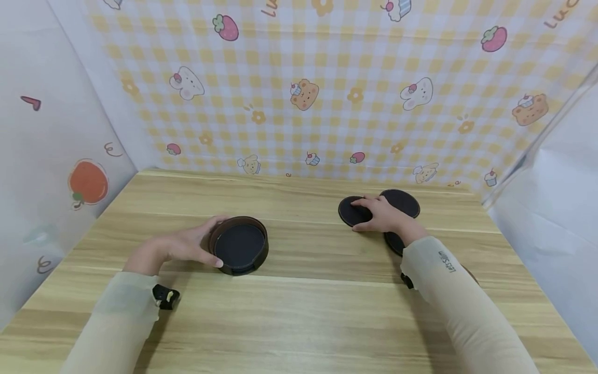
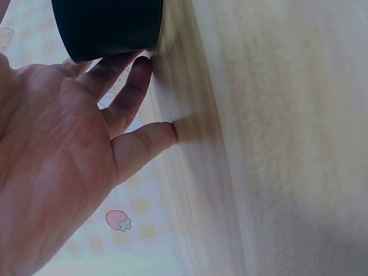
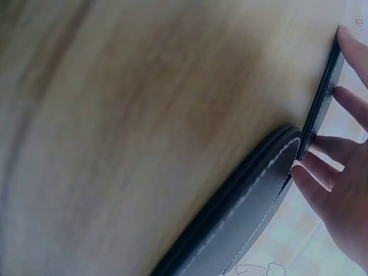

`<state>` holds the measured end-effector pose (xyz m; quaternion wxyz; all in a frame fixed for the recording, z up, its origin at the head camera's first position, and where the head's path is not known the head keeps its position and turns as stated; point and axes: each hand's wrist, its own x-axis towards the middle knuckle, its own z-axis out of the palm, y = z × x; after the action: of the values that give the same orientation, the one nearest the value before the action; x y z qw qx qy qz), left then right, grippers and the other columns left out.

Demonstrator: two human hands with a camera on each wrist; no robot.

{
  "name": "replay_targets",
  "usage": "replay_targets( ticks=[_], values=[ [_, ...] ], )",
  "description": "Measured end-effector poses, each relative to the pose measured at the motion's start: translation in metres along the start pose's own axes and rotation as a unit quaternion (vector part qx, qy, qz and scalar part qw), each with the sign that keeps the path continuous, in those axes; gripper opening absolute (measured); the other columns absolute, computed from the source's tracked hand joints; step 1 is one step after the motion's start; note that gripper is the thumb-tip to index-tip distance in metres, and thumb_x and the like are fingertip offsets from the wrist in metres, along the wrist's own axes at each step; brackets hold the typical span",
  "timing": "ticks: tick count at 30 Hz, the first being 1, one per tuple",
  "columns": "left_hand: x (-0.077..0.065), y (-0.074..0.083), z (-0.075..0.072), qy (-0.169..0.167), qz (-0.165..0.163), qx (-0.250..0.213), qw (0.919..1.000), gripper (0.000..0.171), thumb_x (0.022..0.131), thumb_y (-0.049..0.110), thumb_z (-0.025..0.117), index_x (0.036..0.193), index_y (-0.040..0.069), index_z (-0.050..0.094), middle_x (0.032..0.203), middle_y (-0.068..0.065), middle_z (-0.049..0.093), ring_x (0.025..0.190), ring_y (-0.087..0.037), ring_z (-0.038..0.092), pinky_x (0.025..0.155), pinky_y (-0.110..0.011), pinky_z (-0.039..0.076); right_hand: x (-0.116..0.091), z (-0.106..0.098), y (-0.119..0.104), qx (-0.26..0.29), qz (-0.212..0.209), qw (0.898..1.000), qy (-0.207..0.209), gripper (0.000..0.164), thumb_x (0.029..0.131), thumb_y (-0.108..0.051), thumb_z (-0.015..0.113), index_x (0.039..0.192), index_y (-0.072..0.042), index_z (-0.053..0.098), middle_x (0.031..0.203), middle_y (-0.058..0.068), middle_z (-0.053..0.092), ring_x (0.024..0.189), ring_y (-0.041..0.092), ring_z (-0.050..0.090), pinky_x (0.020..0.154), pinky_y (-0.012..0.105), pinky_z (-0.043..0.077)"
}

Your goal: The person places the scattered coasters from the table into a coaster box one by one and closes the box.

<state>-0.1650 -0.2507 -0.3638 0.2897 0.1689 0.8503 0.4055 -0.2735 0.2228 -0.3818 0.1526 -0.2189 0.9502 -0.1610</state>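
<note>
My left hand (image 1: pixel 189 244) holds a round dark leather-look coaster holder (image 1: pixel 262 254) from its left side, thumb on the near wall, other fingers round the back. Inside the holder lies a black disc (image 1: pixel 240 245). The holder's dark outer wall (image 2: pixel 109 26) shows above my left palm in the left wrist view, with the little finger down at the tabletop. On the right, my right hand (image 1: pixel 380 214) is spread over a black stitched coaster (image 1: pixel 347 212) lying flat, thumb at its near edge. In the right wrist view, fingertips touch that coaster (image 3: pixel 322 95).
A second black coaster (image 1: pixel 402 201) lies just behind my right hand. Another coaster (image 1: pixel 392 242) is partly hidden under my right wrist, and a brown rim (image 1: pixel 471 275) peeks out beyond the right sleeve. The wooden table (image 1: pixel 299 322) ends at a patterned cloth backdrop (image 1: pixel 280 130).
</note>
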Motion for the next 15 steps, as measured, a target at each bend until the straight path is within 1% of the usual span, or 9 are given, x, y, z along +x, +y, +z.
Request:
replay_targets(
  ticks=[3, 8, 15],
  values=[
    [-0.0004, 0.0009, -0.0003, 0.0, 0.0, -0.001, 1.0, 0.114, 0.078, 0.027, 0.083, 0.158, 0.013, 0.003, 0.161, -0.03, 0.009, 0.148, -0.053, 0.0, 0.111, -0.076, 0.009, 0.0014, -0.0001, 0.0, -0.008, -0.001, 1.0, 0.004, 0.073, 0.088, -0.042, 0.073, 0.149, -0.014, 0.045, 0.16, 0.029, 0.024, 0.143, 0.054, 0.019, 0.112, 0.071, 0.021],
    [-0.0001, -0.0002, -0.0005, 0.001, -0.003, -0.009, 1.0, 0.114, 0.078, 0.027, 0.084, 0.158, 0.014, 0.004, 0.162, -0.027, 0.011, 0.15, -0.05, 0.001, 0.113, -0.074, 0.007, 0.0025, -0.0013, -0.0004, -0.035, -0.005, 0.999, 0.014, 0.072, 0.086, -0.045, 0.075, 0.145, -0.014, 0.051, 0.155, 0.028, 0.034, 0.141, 0.054, 0.027, 0.112, 0.069, 0.026],
    [0.0003, -0.0026, -0.0009, 0.002, -0.003, -0.012, 0.9999, 0.114, 0.078, 0.026, 0.084, 0.158, 0.014, 0.003, 0.162, -0.027, 0.012, 0.15, -0.048, 0.001, 0.113, -0.074, 0.006, 0.0019, -0.0029, -0.003, -0.046, -0.014, 0.999, 0.02, 0.071, 0.083, -0.046, 0.077, 0.142, -0.013, 0.055, 0.151, 0.027, 0.042, 0.138, 0.054, 0.031, 0.113, 0.068, 0.026]
  ],
)
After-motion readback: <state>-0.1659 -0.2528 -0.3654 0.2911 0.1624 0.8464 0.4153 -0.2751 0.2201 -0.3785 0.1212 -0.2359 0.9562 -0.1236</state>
